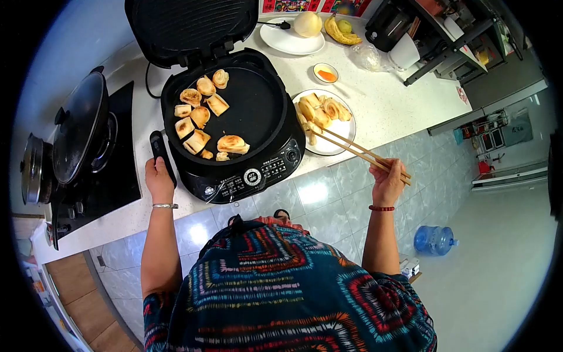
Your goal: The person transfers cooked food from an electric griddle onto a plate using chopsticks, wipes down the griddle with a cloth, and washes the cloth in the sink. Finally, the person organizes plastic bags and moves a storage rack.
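My right hand is closed around a pair of wooden chopsticks. Their tips reach into pieces of bread roll piled on a white plate. Left of the plate stands a black electric griddle with its lid raised. Browned pieces of roll lie along the left and front of its round pan; the right side of the pan is bare. At the griddle's left side, my left hand is closed at a black handle, its thumb against it and other fingers partly hidden.
A small bowl with orange contents sits behind the plate. Farther back are a white dish, a round pale fruit and bananas. A lidded wok stands on the stove at left. A water jug lies on the floor.
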`<action>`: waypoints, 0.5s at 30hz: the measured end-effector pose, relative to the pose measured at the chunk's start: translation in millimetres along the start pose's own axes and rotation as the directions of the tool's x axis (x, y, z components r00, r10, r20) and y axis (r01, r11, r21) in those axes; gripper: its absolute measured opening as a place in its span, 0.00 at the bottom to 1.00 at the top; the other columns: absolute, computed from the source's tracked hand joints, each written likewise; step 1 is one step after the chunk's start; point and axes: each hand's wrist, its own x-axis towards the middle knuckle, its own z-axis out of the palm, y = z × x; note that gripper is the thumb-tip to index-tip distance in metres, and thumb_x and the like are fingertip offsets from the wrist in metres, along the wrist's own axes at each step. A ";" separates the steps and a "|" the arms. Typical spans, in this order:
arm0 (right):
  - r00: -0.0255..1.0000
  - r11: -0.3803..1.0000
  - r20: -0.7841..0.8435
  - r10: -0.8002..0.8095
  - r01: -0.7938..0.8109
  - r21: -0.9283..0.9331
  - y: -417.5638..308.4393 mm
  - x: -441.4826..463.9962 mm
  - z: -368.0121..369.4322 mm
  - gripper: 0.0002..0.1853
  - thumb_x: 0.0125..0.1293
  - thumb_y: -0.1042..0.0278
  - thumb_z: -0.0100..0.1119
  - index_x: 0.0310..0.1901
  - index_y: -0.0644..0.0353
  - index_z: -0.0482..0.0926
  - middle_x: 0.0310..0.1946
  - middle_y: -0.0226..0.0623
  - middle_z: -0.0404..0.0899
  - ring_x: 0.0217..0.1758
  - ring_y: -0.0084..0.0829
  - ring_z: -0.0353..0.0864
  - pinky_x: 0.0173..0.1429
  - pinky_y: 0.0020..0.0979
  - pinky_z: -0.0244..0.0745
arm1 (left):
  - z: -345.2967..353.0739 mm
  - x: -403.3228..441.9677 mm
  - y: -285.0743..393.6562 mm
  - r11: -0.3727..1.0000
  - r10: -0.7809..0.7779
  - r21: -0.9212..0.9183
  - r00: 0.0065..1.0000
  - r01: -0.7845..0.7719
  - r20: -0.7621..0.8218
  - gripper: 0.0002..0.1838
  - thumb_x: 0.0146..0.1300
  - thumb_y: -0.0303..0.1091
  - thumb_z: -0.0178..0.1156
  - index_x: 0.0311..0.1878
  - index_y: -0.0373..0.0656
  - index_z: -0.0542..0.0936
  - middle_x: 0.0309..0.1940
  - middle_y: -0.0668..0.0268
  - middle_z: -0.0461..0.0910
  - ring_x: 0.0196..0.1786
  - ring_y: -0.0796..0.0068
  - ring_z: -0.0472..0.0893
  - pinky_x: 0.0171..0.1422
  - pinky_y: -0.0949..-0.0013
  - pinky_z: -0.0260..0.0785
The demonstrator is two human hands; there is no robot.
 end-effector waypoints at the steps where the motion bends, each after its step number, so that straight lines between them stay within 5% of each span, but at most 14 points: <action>1: 1.000 1.000 0.020 -0.015 0.015 -0.003 1.3 -0.9 2.3 0.12 0.61 0.61 0.44 0.32 0.63 0.67 0.26 0.41 0.73 0.22 0.31 0.75 0.26 0.29 0.75 | 0.7 0.1 -1.8 1.000 -0.002 -0.012 1.000 0.001 -0.007 0.14 0.59 0.37 0.47 0.37 0.32 0.70 0.24 0.58 0.72 0.27 0.68 0.69 0.35 0.68 0.63; 15: 0.981 0.958 0.095 -0.168 0.185 -0.221 -14.7 -8.4 26.2 0.15 0.60 0.63 0.44 0.28 0.69 0.71 0.24 0.43 0.75 0.22 0.30 0.76 0.27 0.26 0.75 | 0.2 0.5 -1.9 0.999 -0.036 -0.005 0.999 0.036 0.012 0.14 0.59 0.37 0.48 0.37 0.33 0.70 0.23 0.59 0.72 0.26 0.69 0.69 0.33 0.69 0.63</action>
